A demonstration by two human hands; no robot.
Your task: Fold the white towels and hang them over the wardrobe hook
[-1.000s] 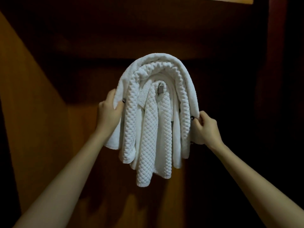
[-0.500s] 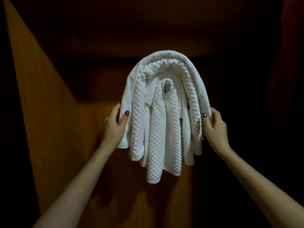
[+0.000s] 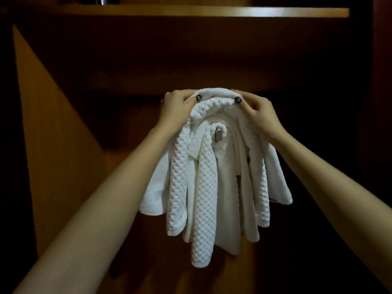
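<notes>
Both hands have climbed from the bundle's flanks to its crown. Bare forearms reach up and inward; the left hand and right hand each pinch the top fold of the outermost smooth towel, thumbs in front, fingers curled behind. White towels hang in nested arches, several with a quilted waffle weave, their ends dangling unevenly. They drape over a small metal hook. Behind stands the wardrobe's dark wooden back, an orange-brown side panel on the left and a shelf above.
</notes>
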